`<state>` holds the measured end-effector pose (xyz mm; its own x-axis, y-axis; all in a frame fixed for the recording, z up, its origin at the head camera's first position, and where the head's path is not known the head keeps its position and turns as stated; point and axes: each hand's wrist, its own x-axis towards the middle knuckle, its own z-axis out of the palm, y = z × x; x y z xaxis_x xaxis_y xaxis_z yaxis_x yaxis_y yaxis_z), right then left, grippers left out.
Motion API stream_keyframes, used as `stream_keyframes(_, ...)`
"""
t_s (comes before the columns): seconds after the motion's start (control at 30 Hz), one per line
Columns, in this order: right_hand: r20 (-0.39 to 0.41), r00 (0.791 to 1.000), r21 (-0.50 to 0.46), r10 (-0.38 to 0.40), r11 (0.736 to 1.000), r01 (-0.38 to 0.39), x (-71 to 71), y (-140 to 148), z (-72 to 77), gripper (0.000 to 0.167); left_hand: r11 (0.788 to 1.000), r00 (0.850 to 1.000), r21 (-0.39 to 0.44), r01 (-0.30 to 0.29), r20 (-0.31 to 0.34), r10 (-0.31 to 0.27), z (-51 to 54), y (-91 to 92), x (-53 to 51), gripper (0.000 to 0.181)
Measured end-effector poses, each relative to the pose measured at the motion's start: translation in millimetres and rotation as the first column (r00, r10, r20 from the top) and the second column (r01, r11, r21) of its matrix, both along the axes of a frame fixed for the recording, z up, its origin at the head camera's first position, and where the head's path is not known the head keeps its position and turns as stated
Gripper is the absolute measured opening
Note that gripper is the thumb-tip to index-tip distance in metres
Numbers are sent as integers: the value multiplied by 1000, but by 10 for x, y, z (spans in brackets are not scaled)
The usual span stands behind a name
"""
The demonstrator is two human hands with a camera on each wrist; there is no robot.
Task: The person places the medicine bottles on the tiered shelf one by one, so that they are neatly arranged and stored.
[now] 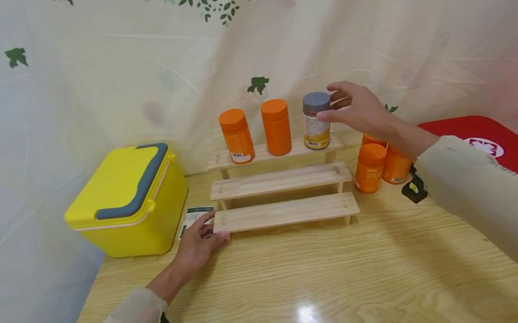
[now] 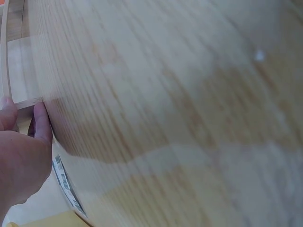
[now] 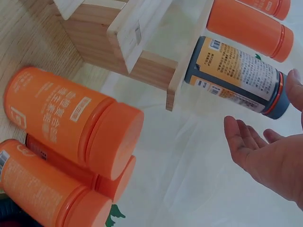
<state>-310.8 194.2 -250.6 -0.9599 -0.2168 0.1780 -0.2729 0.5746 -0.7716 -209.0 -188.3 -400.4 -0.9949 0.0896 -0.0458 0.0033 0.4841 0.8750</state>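
Hands: left (image 1: 196,245) pinches rack (image 1: 285,213); right (image 1: 361,110) loose, right-wrist view alone showing jar (image 3: 236,73) ungripped

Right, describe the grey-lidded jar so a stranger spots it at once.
Find the wooden rack on the table. On its top tier, the jar stands at the right end, by the right hand. Its grey lid sets it apart from the two orange jars alongside.

Bright light throws glare on the tabletop (image 1: 257,280), soft shadows on the backdrop (image 1: 120,87); the left wrist view looks hazy.
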Motion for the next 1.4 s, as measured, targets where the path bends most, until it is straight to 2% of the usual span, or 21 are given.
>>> stream_keyframes(0.27,-62,997,65,-41,997,45,343,355,-6,76,1000,1000,1,-10,15,10,-28,-6,-17,61)
stream_keyframes(0.47,-23,997,121,-75,990,77,622,749,-98,77,1000,1000,21,7,-1,-7,-48,-22,-23,61)
stream_keyframes(0.63,9,994,172,-108,979,105,772,1020,-203,79,1000,1000,18,-10,16,10,-45,-28,-23,62)
stream_keyframes(0.97,67,987,263,-147,957,125,929,1192,-330,84,1000,1000,16,-18,26,18,-56,-29,-28,63)
stream_keyframes(1.1,71,986,269,-152,955,128,934,1212,-361,85,1000,999,-4,-21,26,21,-50,-31,-31,62)
stream_keyframes(1.4,77,986,256,-150,959,126,879,1287,-446,84,1000,1000,13,-5,20,4,-32,-20,-25,62)
